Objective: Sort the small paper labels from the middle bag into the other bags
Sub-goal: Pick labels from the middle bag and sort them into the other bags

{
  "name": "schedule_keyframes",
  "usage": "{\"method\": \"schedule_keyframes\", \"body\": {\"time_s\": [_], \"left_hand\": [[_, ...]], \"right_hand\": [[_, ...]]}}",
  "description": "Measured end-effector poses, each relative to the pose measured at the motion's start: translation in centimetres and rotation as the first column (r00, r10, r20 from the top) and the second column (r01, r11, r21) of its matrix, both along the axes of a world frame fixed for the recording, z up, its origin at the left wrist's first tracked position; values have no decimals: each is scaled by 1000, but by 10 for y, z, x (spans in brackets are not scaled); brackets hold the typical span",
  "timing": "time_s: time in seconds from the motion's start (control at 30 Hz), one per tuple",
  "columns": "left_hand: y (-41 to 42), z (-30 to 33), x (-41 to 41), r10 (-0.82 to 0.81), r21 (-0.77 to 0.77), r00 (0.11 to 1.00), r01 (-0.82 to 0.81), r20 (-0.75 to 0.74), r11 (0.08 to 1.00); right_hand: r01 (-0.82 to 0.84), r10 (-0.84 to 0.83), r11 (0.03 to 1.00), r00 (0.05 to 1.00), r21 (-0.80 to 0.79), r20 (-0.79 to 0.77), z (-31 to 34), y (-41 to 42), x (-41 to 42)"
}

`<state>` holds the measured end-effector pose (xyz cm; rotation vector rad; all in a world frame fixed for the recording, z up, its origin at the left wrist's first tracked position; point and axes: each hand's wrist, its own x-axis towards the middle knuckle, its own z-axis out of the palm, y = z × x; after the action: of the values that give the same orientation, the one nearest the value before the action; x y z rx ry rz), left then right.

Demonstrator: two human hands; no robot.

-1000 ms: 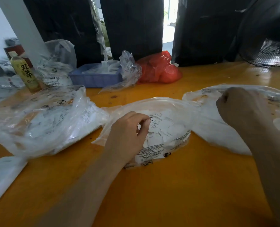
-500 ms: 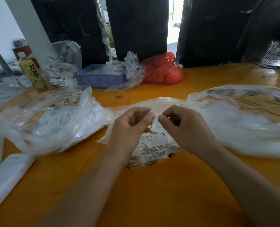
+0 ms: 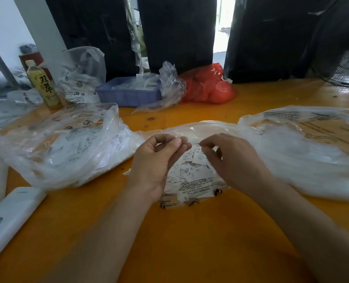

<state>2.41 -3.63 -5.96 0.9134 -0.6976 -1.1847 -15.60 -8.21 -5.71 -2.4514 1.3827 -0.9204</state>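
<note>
the left hand [image 3: 155, 160] and right hand [image 3: 234, 160] are hovering together over the mouth of the middle bag [image 3: 192, 180], fingertips nearly meeting. the right grip is pinching a small label [image 3: 198, 154] between thumb and forefinger, clamped on its top edge, with the paper hanging down just above the pile. the left grip is curling, thumb and fingers bent toward each other close to that label; i cannot tell whether it is touching the paper or holding anything. more labels [image 3: 188, 172] are lying loose inside the middle bag, which is sitting on the orange counter [image 3: 190, 242] under both hands. the left bag [image 3: 61, 144], full of white slips, is lying just beside it, and the right bag [image 3: 304, 150] is lying on the other side, its edge touching the middle one. farther back, a blue tray [image 3: 126, 96], a red bag [image 3: 206, 88] and a bottle [image 3: 43, 86] are standing near the counter's far edge. a white flat packet [image 3: 8, 219] is resting at the near left.
</note>
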Motion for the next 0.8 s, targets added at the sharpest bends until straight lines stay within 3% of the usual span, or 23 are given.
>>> {"method": "schedule_keyframes", "body": {"time_s": [0.1, 0.17, 0.37, 0.5, 0.67, 0.8], "left_hand": [[0, 0, 1, -39, -3, 997, 39, -62, 999], [1, 0, 1, -52, 4, 997, 52, -52, 999], [3, 0, 0, -73, 66, 996, 69, 58, 995], [2, 1, 1, -76, 86, 997, 74, 32, 994], [2, 1, 0, -77, 70, 991, 84, -107, 994], [2, 1, 0, -72, 45, 994, 76, -86, 996]], "right_hand": [[37, -13, 998, 911, 51, -413, -11, -3, 12], [62, -41, 998, 877, 27, -479, -16, -5, 15], [73, -86, 994, 984, -86, -158, -9, -2, 4], [68, -74, 997, 988, 48, 135, -3, 3, -7], [-94, -65, 951, 870, 294, 489, -1, 7, -13], [-235, -97, 897, 723, 376, 684, 7, 10, -11]]}}
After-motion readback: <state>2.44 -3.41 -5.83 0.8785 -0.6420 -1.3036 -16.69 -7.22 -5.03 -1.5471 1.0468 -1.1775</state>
